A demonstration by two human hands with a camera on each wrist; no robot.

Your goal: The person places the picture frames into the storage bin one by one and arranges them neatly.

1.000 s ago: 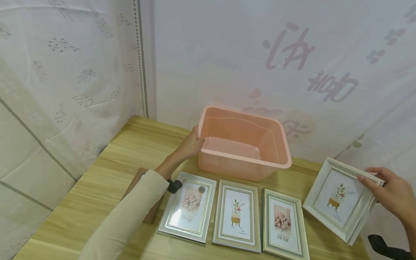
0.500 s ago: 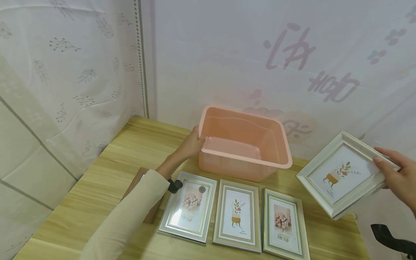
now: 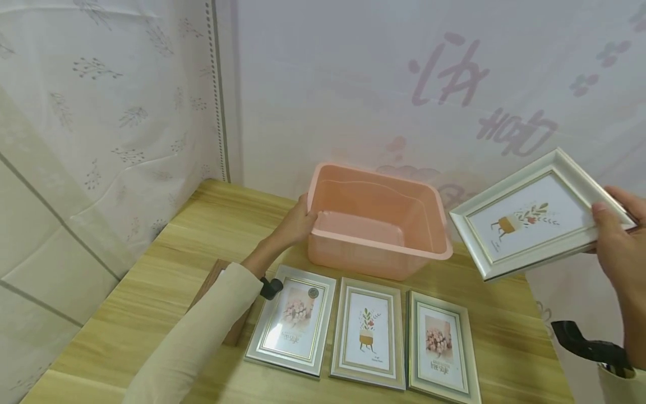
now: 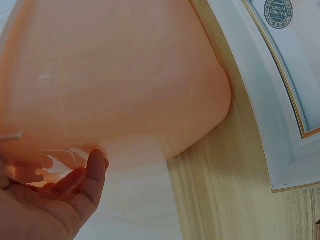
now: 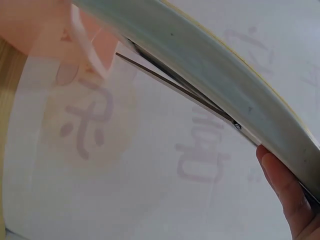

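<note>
My left hand [image 3: 298, 223] grips the left rim of a pink plastic basin [image 3: 373, 255]; in the left wrist view its fingers [image 4: 95, 172] curl against the basin's end wall. At the right, my right hand [image 3: 623, 241] holds a white picture frame [image 3: 570, 168] by its edge, thumb on the front. This frame is tilted in the air, right of the basin, and shows a potted-plant print. From the right wrist, its side [image 5: 200, 60] is visible, with a thin back stand [image 5: 175, 87] slightly swung out and fingers behind it.
Before the basin lie a silver frame [image 3: 323, 314], a beige frame [image 3: 338, 331] and a greenish-gold frame [image 3: 469, 336] in a row on the wooden table [image 3: 202, 224]. A brown frame [image 3: 234, 331] is partly hidden under my left sleeve. A printed curtain [image 3: 323, 84] hangs behind.
My right hand has raised the white picture frame and turned it counterclockwise, its far corner now nearer the basin. My left hand and the basin have stayed put.
</note>
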